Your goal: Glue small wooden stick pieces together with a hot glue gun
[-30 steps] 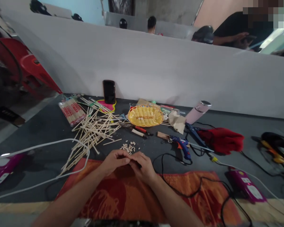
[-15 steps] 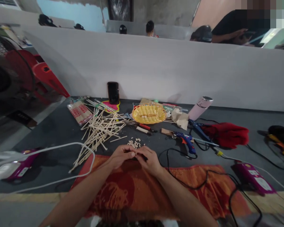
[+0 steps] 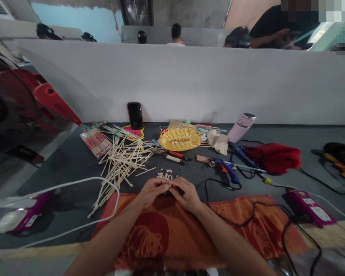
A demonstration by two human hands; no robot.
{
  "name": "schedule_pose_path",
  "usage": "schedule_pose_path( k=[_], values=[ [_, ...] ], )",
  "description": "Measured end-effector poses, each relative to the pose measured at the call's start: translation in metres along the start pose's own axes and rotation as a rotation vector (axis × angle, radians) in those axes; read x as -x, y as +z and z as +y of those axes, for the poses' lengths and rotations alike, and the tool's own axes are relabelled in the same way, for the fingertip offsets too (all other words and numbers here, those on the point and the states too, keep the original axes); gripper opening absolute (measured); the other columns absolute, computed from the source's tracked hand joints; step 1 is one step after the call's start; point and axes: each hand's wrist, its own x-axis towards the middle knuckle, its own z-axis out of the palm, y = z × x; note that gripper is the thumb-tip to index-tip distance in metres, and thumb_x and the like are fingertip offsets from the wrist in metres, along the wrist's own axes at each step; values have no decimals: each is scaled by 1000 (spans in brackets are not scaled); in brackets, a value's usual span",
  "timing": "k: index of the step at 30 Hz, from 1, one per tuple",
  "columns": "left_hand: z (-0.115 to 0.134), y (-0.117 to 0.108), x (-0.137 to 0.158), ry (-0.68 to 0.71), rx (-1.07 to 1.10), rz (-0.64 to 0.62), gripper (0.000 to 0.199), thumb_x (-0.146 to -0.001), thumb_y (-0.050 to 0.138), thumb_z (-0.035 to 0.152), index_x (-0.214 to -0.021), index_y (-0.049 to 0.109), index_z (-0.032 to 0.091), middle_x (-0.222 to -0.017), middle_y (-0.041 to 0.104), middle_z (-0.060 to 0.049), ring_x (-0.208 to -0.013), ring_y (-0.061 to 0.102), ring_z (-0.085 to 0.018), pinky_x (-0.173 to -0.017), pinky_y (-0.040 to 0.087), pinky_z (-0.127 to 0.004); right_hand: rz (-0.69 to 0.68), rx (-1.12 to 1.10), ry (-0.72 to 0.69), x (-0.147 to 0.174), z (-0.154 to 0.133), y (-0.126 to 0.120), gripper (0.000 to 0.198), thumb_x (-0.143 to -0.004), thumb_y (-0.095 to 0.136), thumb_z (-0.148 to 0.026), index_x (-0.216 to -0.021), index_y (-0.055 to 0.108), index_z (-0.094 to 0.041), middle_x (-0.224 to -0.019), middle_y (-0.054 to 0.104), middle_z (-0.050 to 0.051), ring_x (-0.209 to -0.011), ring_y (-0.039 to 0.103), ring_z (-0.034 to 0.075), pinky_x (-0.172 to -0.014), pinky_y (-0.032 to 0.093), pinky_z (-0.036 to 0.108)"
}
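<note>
Over the orange-red towel (image 3: 201, 237), my left hand (image 3: 153, 191) and my right hand (image 3: 186, 194) meet fingertip to fingertip. Both are closed in a pinch around a tiny pale piece (image 3: 170, 185), which looks like a short bit of cut wooden stick and is mostly covered by the fingers. Just beyond the fingertips lies a small heap of similar short wooden pieces (image 3: 166, 174). To the left of the heap, long thin wooden sticks (image 3: 123, 161) are scattered in a loose pile. Pliers with red and white handles (image 3: 175, 158) lie behind the heap.
A yellow woven basket (image 3: 180, 138) stands at the back, near a phone (image 3: 135, 115) and a pink flask (image 3: 242, 128). A blue glue gun (image 3: 226, 168) lies to the right, its black cord (image 3: 255, 209) crossing the towel. A white cable (image 3: 74, 183) loops at left. People sit beyond the partition (image 3: 172, 84).
The view has tilted slightly, so the scene sits a little differently. Both hands keep their pinch together, and the pale piece shows a bit more between the fingertips.
</note>
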Motion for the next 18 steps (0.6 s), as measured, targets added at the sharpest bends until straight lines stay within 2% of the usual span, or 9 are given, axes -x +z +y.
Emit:
schedule_pose_path(
  k=[11,18],
  values=[
    [0,-3,-1,-22,51,19,22,-73,72,33,-80,72,12,-69,63,-2,-64,49,-9,-64,37,-22,-31,-9,66,0,-1,3,24,-84,61,-17,-108,65,-23,-92,68,5,-85,63,16,-77,52,31],
    [0,2,2,-37,101,15,22,-71,75,30,-87,71,15,-78,67,-2,-67,53,-9,-68,40,-22,38,11,55,-3,-1,1,21,-84,59,-11,-100,66,-23,-85,67,3,-80,61,15,-74,50,29]
  ],
)
